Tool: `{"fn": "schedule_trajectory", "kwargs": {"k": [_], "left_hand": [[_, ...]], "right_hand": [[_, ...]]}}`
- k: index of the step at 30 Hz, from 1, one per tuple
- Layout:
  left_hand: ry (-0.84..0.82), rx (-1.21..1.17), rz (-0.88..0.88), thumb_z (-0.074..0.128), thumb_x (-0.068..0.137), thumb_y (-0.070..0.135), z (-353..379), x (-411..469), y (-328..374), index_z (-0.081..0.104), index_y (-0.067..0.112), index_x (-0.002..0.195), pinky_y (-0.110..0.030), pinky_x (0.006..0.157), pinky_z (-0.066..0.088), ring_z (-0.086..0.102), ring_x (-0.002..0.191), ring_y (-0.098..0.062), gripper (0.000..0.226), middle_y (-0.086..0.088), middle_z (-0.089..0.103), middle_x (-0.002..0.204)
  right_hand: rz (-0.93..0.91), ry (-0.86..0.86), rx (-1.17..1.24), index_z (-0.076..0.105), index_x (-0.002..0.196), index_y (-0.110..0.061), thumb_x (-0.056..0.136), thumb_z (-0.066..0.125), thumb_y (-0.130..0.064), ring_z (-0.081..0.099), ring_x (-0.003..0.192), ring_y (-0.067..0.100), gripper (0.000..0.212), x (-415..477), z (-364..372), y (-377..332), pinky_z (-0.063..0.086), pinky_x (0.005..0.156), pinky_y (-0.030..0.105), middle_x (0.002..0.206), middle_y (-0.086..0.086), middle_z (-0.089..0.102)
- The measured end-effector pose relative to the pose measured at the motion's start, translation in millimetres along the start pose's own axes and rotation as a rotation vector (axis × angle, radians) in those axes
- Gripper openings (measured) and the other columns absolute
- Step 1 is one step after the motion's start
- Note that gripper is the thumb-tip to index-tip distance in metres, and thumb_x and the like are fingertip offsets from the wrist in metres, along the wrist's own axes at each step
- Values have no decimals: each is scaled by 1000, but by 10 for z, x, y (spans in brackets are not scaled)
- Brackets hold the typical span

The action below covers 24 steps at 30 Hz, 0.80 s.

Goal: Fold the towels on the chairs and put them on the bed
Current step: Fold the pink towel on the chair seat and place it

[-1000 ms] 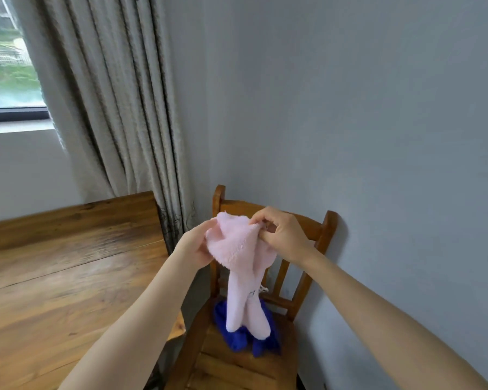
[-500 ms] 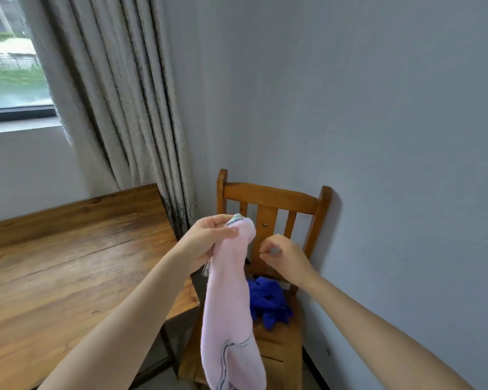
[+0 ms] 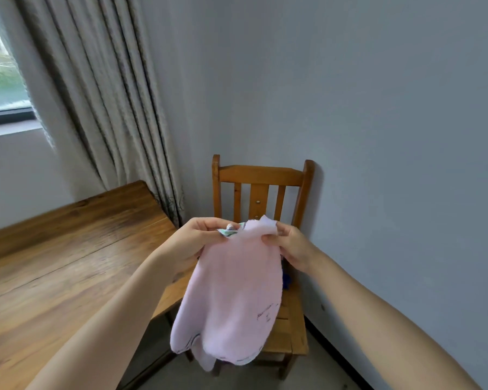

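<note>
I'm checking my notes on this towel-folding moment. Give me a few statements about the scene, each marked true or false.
1. The left hand and right hand both pinch the pink towel at its top edge. True.
2. A blue towel shows on the wooden chair behind it. True.
3. The pink towel lies folded on the chair seat. False: it hangs from the hands, before the chair.
4. The curtain covers the whole window. False: glass shows at its left.

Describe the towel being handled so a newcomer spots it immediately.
Find the wooden chair against the grey wall. In front of it, the left hand and right hand pinch the top of a pink towel. Its only neighbour, a blue cloth, is mostly hidden behind it.
</note>
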<state>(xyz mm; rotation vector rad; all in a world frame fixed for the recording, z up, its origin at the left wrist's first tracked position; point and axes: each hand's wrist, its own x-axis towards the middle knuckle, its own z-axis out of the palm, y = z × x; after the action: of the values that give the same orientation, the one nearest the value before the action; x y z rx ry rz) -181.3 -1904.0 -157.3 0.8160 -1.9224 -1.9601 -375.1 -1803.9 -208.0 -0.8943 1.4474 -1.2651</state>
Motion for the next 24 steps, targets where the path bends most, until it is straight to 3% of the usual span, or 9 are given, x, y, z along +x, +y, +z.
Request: {"fn": "schedule_trajectory", "kwargs": {"k": [5,8,11,14,16,18,20,22,24], "left_hand": [[-30,-14,-56,56,88,3,76,-20,-120,52,29,123,-40,98,47,59,109,-24,44,-6,62,118],[-78,2,-92,59,88,22,237,8,-110,47,26,126,-44,104,41,57,114,-25,39,-7,60,123],[102,94,28,59,88,28,438,42,25,60,24,107,-33,88,52,63,99,-19,20,-5,67,106],[425,-9,231,62,86,23,485,103,173,69,16,84,-22,66,46,56,65,-12,10,2,62,66],[455,-98,332,63,85,19,451,122,268,68,13,78,-21,60,44,45,48,-9,11,6,52,47],[446,-3,384,61,86,19,478,139,348,67,15,79,-15,55,45,47,44,-6,10,8,55,48],[360,259,351,60,87,22,581,168,368,64,19,90,-9,59,46,58,60,-1,6,11,63,69],[168,549,260,61,86,28,714,199,294,57,25,107,-12,68,48,59,80,1,21,14,60,89],[72,650,226,65,83,28,856,256,141,59,21,110,-19,75,51,59,84,-2,29,10,62,94]], "right_hand": [[-111,46,-329,59,105,-25,90,58,-20,60,100,18,16,-306,-2,-362,52,87,32,104,-2,63],[-188,-24,-538,66,98,-11,89,59,-25,57,84,17,18,-352,98,-564,46,69,18,90,3,63],[-224,-66,-681,66,100,-1,88,60,-29,52,73,14,30,-351,101,-661,39,59,11,81,6,58],[-202,-67,-775,65,95,-3,87,62,-19,50,70,4,18,-367,-29,-667,39,61,11,75,-5,55],[-183,-74,-800,65,92,-9,86,63,-18,51,71,2,11,-398,-163,-597,42,64,12,75,-8,55],[-158,-60,-808,63,87,-14,86,63,-20,53,70,3,6,-433,-285,-515,44,63,13,75,-8,55],[-152,-47,-801,61,84,-16,86,62,-21,53,69,4,6,-451,-364,-476,42,62,13,73,-8,54],[-172,-48,-772,60,75,-17,86,64,-18,49,64,4,12,-443,-393,-505,40,60,14,68,-6,53],[-191,-62,-771,56,64,-20,84,66,-16,45,58,4,22,-439,-419,-546,37,55,12,62,-5,49]]}}
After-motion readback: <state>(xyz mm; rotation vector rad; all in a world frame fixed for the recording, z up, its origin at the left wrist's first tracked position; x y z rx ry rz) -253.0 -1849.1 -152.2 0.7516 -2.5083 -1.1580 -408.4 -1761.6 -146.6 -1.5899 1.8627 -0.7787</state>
